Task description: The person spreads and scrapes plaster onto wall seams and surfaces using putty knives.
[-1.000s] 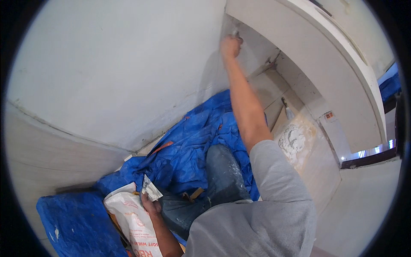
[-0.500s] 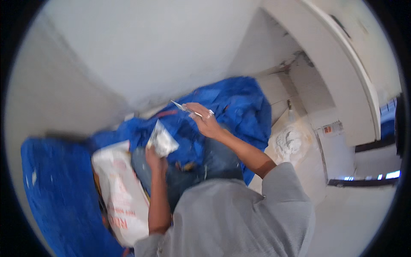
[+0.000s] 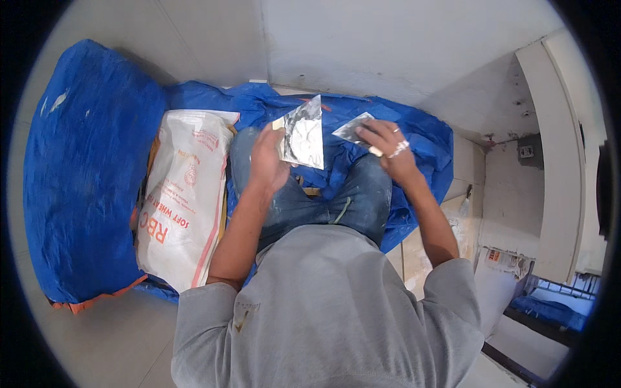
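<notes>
My left hand (image 3: pixel 266 158) is closed around a wide metal putty knife (image 3: pixel 304 136), its shiny flat blade tilted up with pale smears on it. To the right, my right hand (image 3: pixel 390 145) grips a second, smaller-looking metal putty knife (image 3: pixel 352 128), whose blade points left toward the first one. A gap separates the two blades. White paste clings to the fingers of my right hand. Both handles are mostly covered by my fingers. The hands are above my knees, over a blue tarp (image 3: pixel 424 142).
Beside my left arm lies a white printed sack (image 3: pixel 184 200), and left of it a bulky blue-covered bundle (image 3: pixel 90 174). A pale wall (image 3: pixel 381 52) rises in front. On the right stand a white panel (image 3: pixel 550 155) and a patch of whitish-smeared floor covering (image 3: pixel 456 226).
My view has swung round, bringing the sack and bundle more fully into sight. The left putty knife has come up level with the right one, and the blades are nearer each other.
</notes>
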Demonstrator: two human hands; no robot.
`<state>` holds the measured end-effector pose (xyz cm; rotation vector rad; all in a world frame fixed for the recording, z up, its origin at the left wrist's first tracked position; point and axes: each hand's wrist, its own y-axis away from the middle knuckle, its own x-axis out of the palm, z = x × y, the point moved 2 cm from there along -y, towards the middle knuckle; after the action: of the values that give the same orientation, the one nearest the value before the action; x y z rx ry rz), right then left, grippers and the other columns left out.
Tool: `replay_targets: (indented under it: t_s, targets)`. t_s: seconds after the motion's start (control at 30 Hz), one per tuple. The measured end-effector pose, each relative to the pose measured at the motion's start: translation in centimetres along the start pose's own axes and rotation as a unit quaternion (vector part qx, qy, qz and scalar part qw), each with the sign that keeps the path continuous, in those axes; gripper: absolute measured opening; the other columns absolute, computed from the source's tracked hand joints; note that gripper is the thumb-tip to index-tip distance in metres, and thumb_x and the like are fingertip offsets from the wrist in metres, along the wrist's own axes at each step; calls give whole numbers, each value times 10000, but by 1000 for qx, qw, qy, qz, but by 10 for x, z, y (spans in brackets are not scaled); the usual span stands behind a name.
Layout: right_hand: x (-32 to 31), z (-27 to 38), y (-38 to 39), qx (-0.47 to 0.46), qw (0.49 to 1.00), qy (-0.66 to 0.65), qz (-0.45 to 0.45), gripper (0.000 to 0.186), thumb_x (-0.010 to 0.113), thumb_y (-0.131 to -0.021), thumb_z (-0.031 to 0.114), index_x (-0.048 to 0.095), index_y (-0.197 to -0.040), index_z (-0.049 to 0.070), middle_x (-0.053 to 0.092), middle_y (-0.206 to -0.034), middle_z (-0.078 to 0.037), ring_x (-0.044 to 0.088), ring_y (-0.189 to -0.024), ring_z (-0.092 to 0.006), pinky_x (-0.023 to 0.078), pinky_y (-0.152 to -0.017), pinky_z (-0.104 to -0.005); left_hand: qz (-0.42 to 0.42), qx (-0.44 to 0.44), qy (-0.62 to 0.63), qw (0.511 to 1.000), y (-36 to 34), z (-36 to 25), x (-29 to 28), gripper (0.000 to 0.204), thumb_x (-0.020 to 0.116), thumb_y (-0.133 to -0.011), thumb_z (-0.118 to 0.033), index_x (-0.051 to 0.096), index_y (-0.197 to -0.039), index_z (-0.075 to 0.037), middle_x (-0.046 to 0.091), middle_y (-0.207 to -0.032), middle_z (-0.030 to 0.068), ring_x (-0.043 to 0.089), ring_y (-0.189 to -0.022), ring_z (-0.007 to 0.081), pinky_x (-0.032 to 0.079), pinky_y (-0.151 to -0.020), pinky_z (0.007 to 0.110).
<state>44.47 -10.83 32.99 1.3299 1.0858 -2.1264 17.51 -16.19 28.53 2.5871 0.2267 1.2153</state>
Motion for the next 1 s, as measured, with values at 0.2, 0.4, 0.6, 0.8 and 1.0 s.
replay_targets:
  t_s: [0.2,0.4,0.6,0.8,1.0]
  targets:
    - [-64,57,-44,-162,986,4,49,455,713,-743,80,698,-1181,198,653,-1228,-45,601,-1071,-288,528,-900,-391,43,-71,-138,987,-7,-24,-5,307,443,-959,-75,546,-1237,6,654,-1157,127,673,-1012,224,553,-868,370]
    - [-64,74,-49,-213,971,42,101,479,728,-735,113,678,-1184,270,651,-1199,16,617,-995,-240,549,-849,-350,74,-98,-168,978,-14,-19,13,275,469,-952,-46,561,-1206,7,653,-1148,129,667,-1008,221,547,-886,368]
    - [-71,64,-46,-163,971,15,174,501,694,-710,1,679,-1156,231,655,-1200,17,612,-973,-228,541,-811,-349,58,-75,-152,984,-28,-8,15,261,469,-941,-83,581,-1160,2,664,-1060,96,658,-949,194,534,-810,333]
    - [-77,-20,-3,3,993,-114,18,373,613,-812,-30,677,-1153,109,685,-1095,-31,608,-945,-231,519,-772,-328,-24,60,-140,988,-68,-15,-40,322,453,-983,-131,562,-1258,-1,644,-1166,112,655,-1048,235,544,-917,371]
    - [-95,-165,87,462,817,-153,-308,346,597,-988,285,654,-998,-56,680,-909,-96,601,-763,-174,495,-653,-331,-87,30,-179,980,-83,13,-149,381,412,-983,-130,488,-1338,-15,610,-1258,125,640,-1109,272,545,-900,410]
